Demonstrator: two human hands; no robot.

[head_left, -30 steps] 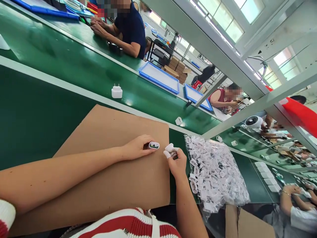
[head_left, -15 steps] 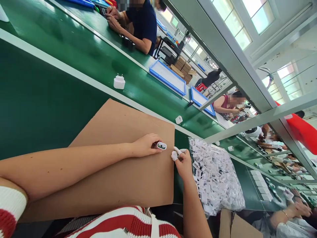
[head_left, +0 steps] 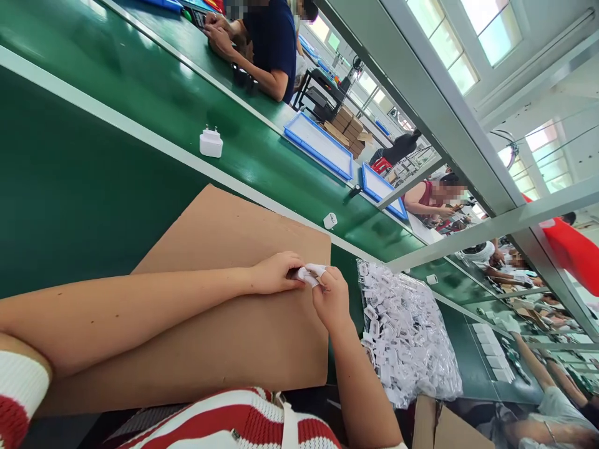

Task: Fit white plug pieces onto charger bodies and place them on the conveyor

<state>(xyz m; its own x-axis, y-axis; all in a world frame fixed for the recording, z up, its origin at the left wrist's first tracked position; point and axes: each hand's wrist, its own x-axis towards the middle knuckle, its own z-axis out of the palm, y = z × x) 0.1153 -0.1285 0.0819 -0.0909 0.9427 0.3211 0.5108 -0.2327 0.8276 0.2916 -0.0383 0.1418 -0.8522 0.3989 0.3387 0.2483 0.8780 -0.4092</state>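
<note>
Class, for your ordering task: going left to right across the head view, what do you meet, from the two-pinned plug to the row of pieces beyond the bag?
White two-pinned plug → left hand → right hand → clear plastic bag of small white parts → row of white rectangular pieces.

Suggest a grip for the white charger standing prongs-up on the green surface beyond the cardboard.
Pinch the charger across the opposite sides of its body, below the prongs, probably coming from the near side, over the pale rail. The prongs point up, so a straight top grab would meet them first; the boxy body beneath looks unobstructed.
</note>
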